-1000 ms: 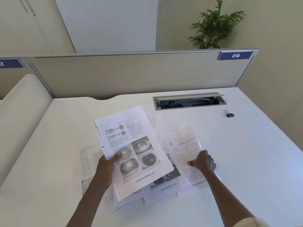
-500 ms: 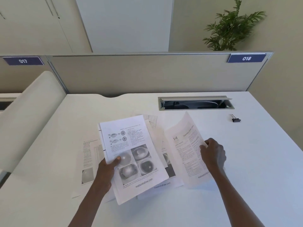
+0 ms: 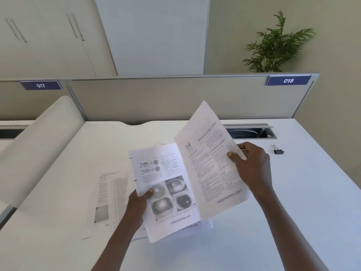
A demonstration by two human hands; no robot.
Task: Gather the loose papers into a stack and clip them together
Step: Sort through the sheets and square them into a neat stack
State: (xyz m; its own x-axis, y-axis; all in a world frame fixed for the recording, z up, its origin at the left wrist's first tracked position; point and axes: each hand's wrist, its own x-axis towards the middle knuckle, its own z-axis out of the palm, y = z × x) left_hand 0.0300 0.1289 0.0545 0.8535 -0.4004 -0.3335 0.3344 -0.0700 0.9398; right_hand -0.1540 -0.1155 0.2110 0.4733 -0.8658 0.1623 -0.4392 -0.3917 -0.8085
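- Left hand (image 3: 137, 202): closed on a sheaf of printed sheets (image 3: 166, 190), thumb on top at the sheaf's left edge, fingers under it. Top page shows eye photographs and two diagrams. Sheaf held off the desk (image 3: 293, 202), near its middle.
- Right hand (image 3: 252, 165): pinching a single page (image 3: 211, 165) headed "14" by its right edge, thumb on the printed face. Page lifted and tilted; its left part overlaps the right side of the sheaf.
- More sheets (image 3: 110, 194) lie flat on the desk to the left of the left hand; others show under the sheaf near the front.
- Binder clip (image 3: 278, 150): black, on the desk toward the right edge, apart from both hands and all papers.
- Cable hatch (image 3: 252, 132) open at the back edge of the desk, partly hidden by the raised page.
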